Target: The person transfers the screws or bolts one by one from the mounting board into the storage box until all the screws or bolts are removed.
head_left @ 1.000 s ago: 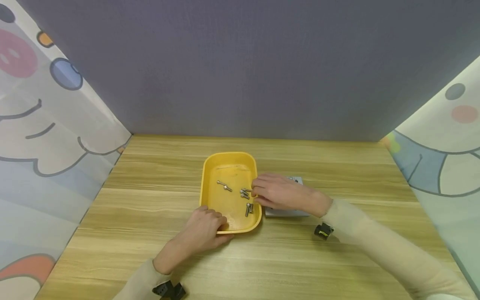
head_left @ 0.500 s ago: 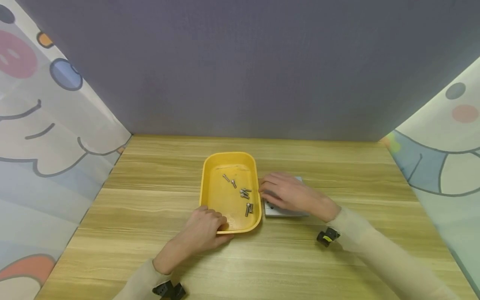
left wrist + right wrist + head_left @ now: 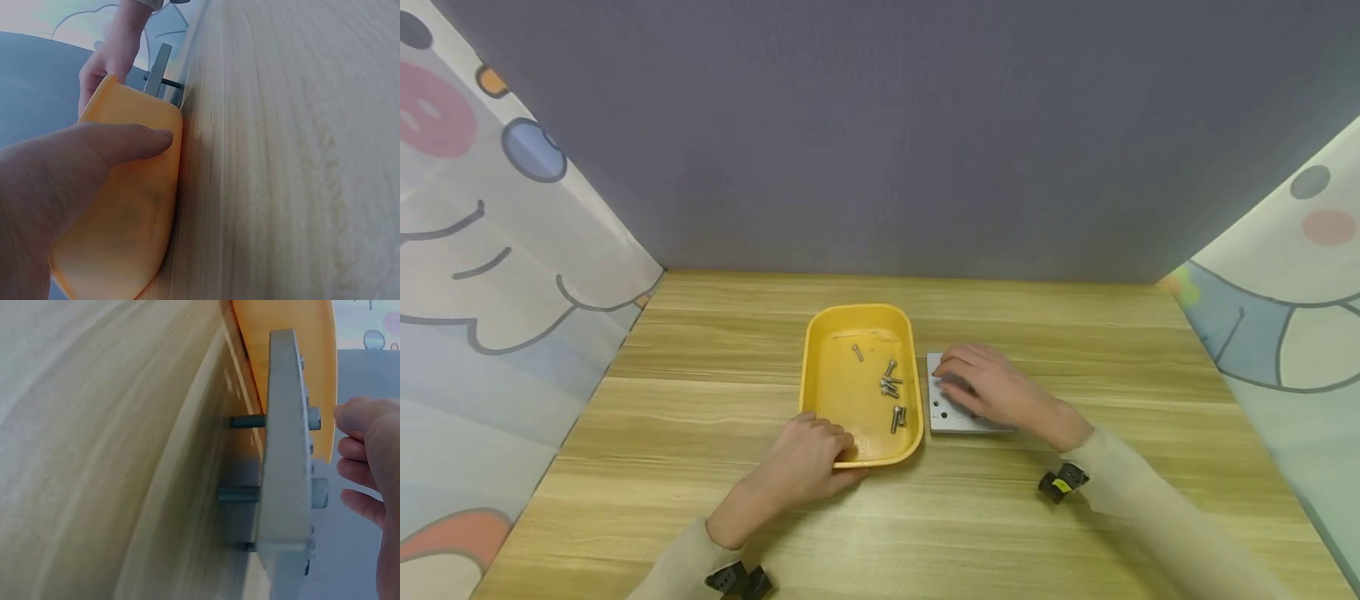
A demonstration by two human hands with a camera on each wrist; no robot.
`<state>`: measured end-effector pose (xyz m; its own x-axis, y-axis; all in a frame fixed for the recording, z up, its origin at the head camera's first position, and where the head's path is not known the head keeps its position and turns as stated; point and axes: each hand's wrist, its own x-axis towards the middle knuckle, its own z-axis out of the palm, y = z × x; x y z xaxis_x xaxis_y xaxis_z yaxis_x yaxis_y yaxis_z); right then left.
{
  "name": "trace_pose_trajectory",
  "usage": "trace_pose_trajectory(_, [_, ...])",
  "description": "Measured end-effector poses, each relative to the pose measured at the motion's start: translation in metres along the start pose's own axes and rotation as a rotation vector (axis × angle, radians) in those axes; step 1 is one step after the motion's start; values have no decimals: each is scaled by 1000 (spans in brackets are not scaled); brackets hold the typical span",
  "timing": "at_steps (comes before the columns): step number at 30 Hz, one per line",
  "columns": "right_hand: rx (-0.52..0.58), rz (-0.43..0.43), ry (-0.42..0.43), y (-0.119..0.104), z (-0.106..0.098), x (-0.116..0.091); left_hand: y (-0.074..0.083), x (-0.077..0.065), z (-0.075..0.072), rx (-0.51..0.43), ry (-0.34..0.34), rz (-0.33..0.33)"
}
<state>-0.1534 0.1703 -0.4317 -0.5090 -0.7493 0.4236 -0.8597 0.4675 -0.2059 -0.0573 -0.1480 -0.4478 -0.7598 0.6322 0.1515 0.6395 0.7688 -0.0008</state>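
Observation:
In the head view my left hand (image 3: 801, 454) grips the near left corner of a yellow tray (image 3: 810, 358), fingers over the rim. My thumb (image 3: 140, 142) presses its outer wall in the left wrist view. Several metal socket-head bolts (image 3: 895, 419) lie loose in the tray. My right hand (image 3: 988, 385) hovers over a grey metal plate (image 3: 936, 427) with holes, thumb and fingers apart, nothing visible between them. The right wrist view shows the plate (image 3: 285, 456) edge-on, with bolts (image 3: 249, 421) standing through it, their heads raised towards my right hand (image 3: 375, 453).
A wood-grain table (image 3: 760, 533) lies under everything. Behind it rises a dark grey panel (image 3: 880, 150). Cartoon-printed sheets (image 3: 512, 375) flank both sides. A small black camera (image 3: 1063, 482) is strapped at my right wrist.
My right hand has moved right, from over the tray's right rim to over the plate. Two loose bolts have rolled across the tray, one ending near the others. My left hand has stayed put.

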Motion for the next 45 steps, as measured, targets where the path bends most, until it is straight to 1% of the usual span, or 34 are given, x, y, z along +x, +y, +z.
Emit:
trace_pose_trajectory(4, [1,36,45,5,3,-5,0,0,-1,0,-6,0])
trace_pose_trajectory(11, [-27,61,100,13,6,-12,1,1,-2,-3,-4,2])
trace_pose_trajectory(14, [-44,87,102,15,6,-14,1,1,-2,-7,-7,0])
trace_pose_trajectory(21, [-44,157,99,18,6,-19,1,0,-1,-8,-14,-1])
trace_pose_trajectory(35, [-35,300,102,22,3,-31,0,-1,0,-3,2,-4])
trace_pose_trajectory(38, [-48,295,118,25,3,-35,-1,-1,1,-1,6,-3])
trace_pose_trajectory(42, [-71,261,149,28,4,-41,-1,-1,1,6,9,-1])
trace_pose_trajectory(45, [-68,239,172,30,4,-44,-1,-1,1,10,11,-1])
